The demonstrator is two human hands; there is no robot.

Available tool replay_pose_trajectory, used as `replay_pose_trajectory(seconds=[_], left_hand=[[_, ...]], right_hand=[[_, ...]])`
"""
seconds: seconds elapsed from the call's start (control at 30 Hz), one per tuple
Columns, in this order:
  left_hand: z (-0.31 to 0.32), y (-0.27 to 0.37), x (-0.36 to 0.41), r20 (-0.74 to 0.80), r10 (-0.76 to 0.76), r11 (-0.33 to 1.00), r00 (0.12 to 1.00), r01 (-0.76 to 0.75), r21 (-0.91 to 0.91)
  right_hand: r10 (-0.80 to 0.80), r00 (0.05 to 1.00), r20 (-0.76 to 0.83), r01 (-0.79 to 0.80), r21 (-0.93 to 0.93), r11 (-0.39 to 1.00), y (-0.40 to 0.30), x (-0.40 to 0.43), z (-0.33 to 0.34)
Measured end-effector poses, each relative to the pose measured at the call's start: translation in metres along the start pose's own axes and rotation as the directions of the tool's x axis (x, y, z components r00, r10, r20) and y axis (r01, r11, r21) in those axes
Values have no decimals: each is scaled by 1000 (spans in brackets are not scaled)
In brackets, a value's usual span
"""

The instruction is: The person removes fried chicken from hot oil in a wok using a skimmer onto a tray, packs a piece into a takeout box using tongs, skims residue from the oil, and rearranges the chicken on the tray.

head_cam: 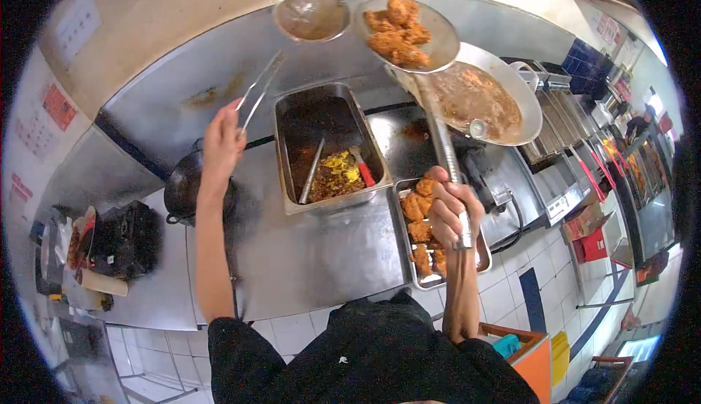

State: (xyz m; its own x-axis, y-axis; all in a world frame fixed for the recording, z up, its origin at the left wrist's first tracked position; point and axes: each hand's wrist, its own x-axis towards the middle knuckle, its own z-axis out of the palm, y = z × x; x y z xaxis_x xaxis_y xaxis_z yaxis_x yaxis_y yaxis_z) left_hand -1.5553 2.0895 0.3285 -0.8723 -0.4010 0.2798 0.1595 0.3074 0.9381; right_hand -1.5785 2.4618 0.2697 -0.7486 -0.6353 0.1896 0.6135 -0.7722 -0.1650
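Note:
Raised at the left, my left hand [222,138] grips metal tongs [253,105], their arms pointing up and apart with nothing between them. My right hand [455,209] is closed around the long handle of a round skimmer [441,40]. Several pieces of fried chicken [398,34] lie on that skimmer, held up beside and partly over the rim of a large wok of bubbling oil [476,97]. Below my right hand, more fried pieces [417,209] rest in a metal tray [426,282], which the hand and forearm partly cover.
A deep steel pan [286,185] holds dark crumbs, yellow bits and two handled tools. Behind it is a round, shallow metal vessel or strainer [311,14]. A black wok [183,188] stands left on the steel counter [323,256]. Fryer baskets [564,114] and a distant person [638,127] are at right.

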Motion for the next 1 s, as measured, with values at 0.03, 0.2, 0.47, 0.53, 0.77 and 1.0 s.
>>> replay_pose_trajectory(seconds=[0.03,0.2,0.47,0.53,0.77,1.0], left_hand=[[-13,-2,-5,-40,12,1000,999,-11,23],[-62,-13,-30,-99,0,995,995,9,94],[-77,-58,-41,-143,-100,986,985,117,115],[-73,-80,-45,-139,-155,982,978,168,85],[-10,-166,-61,-142,-339,940,930,331,-81],[36,-229,-66,-135,-462,884,877,441,-155]], right_hand=[[10,1000,-24,-10,10,1000,11,7,-1],[132,991,-35,-131,17,991,60,39,-34],[282,957,-66,-274,104,956,113,57,-92],[309,943,-120,-309,18,951,125,58,-114],[403,867,-294,-444,-86,892,151,62,-198],[140,870,-473,-486,-772,408,168,69,-230]])
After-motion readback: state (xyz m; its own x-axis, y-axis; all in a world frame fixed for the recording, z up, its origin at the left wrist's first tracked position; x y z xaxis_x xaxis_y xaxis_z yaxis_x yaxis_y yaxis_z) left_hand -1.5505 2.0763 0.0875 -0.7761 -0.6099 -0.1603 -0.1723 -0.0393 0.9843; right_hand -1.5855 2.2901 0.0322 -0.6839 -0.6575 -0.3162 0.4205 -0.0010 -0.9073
